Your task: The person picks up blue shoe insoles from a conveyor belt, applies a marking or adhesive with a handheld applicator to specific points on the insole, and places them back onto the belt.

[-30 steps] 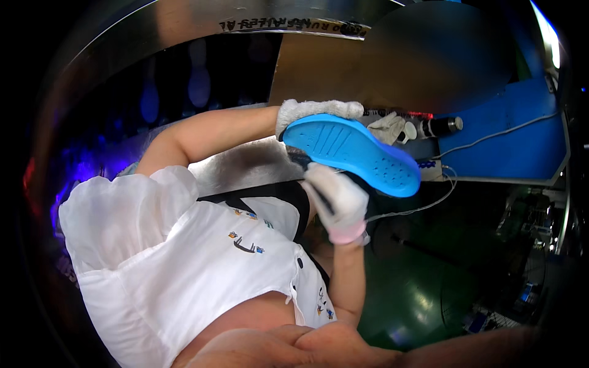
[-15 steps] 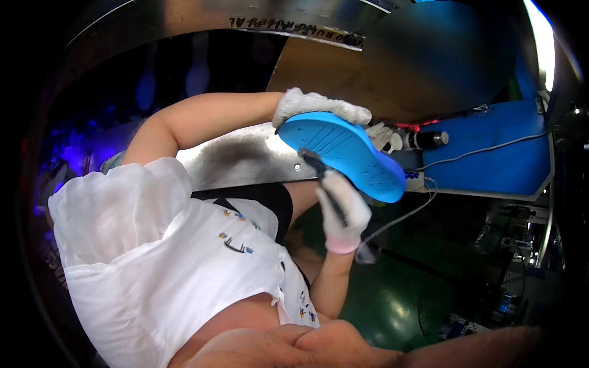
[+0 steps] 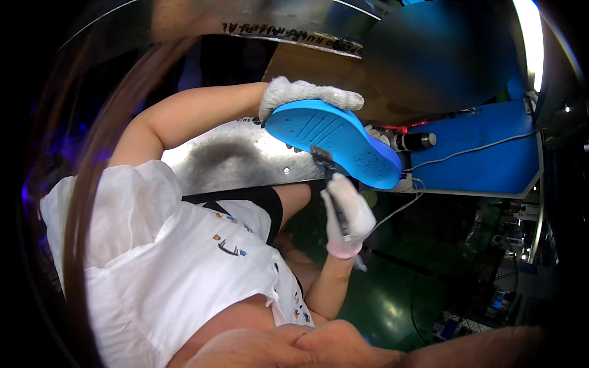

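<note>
At metal table (image 3: 254,156), gripped blue sole (image 3: 336,140) in curled left hand (image 3: 307,97), stretching down-right from it, above right hand (image 3: 348,214) clenched round dark tool (image 3: 327,164).

White top (image 3: 184,264) with a puffed sleeve (image 3: 138,196) and small colourful motifs (image 3: 229,249); black shorts (image 3: 254,208); fuzzy off-white left glove (image 3: 307,96); white right glove (image 3: 357,213) with pink cuff (image 3: 343,249).

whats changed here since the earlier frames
The right hand and its dark brush-like tool have moved rightward along the lower edge of the blue sole, toward its dotted end. The view has shifted, and a blurred brown strand now crosses the left side. Nothing was let go: the left hand still holds the sole.
</note>
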`<state>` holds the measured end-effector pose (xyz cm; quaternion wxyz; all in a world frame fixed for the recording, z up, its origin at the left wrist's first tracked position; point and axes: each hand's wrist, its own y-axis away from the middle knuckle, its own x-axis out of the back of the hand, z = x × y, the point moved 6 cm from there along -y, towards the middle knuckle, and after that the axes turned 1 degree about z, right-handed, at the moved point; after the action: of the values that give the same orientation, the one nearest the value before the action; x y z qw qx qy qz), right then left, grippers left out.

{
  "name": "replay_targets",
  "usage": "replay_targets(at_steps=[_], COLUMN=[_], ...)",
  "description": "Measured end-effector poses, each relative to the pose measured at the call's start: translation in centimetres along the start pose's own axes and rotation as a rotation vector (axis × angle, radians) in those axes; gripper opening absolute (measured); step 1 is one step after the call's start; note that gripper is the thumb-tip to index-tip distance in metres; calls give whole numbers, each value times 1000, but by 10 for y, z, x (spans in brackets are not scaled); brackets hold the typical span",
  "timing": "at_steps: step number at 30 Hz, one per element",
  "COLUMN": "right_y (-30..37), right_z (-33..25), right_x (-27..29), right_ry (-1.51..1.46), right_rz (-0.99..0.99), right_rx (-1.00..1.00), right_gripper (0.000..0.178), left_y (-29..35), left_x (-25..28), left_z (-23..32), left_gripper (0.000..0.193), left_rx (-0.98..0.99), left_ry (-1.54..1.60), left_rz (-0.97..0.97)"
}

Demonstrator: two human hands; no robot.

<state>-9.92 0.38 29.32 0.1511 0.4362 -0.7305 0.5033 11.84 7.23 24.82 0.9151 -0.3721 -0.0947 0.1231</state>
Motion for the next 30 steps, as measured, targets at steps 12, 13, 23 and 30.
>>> replay_targets(at_steps=[12, 13, 23, 30], right_y=[-7, -7, 23, 27], right_z=[2, 2, 26, 27], right_x=[12, 9, 0, -18], right_ry=[36, -66, -580, -519], right_rz=[231, 190, 348, 280], right_rx=[95, 96, -210, -284], right_gripper=[31, 31, 26, 27], left_y=[14, 17, -33, 3], left_x=[-22, -14, 51, 56], left_z=[40, 44, 153, 178], left_gripper=[68, 72, 105, 32], left_rx=[946, 954, 183, 565], left_ry=[838, 718, 805, 343], left_rz=[-23, 34, 481, 898])
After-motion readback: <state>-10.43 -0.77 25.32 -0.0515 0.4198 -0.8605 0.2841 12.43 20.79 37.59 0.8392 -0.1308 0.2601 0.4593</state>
